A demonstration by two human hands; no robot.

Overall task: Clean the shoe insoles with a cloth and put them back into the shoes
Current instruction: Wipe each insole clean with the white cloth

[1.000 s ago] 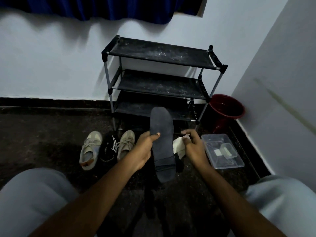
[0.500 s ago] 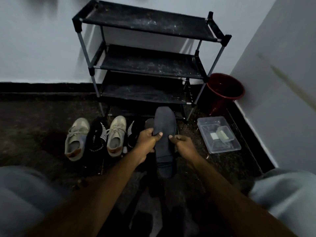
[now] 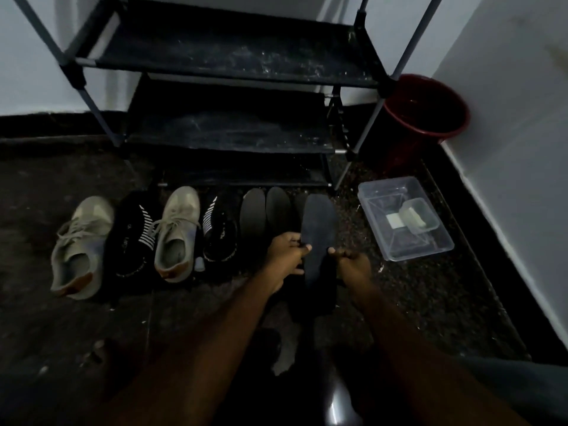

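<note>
Grip two-handed: left hand point(image 3: 285, 255) and right hand point(image 3: 352, 262) pinch flat dark-grey insole point(image 3: 318, 232) mid-length, low over dark speckled floor point(image 3: 430, 287). Long axis points toward black metal-framed shoe rack point(image 3: 230, 133); black striped shoe point(image 3: 219, 229) lies leftward, nearer left hand.

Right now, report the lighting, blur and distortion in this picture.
Head view: dim overall, with the white wall brightest. The dark insole nearly merges with the dark floor, and the forearms fade to black near the bottom edge. Head view: wide-angle distortion makes the poles of the shoe rack splay outward. Head view: edges are slightly soft, with no harsh glare.
</note>
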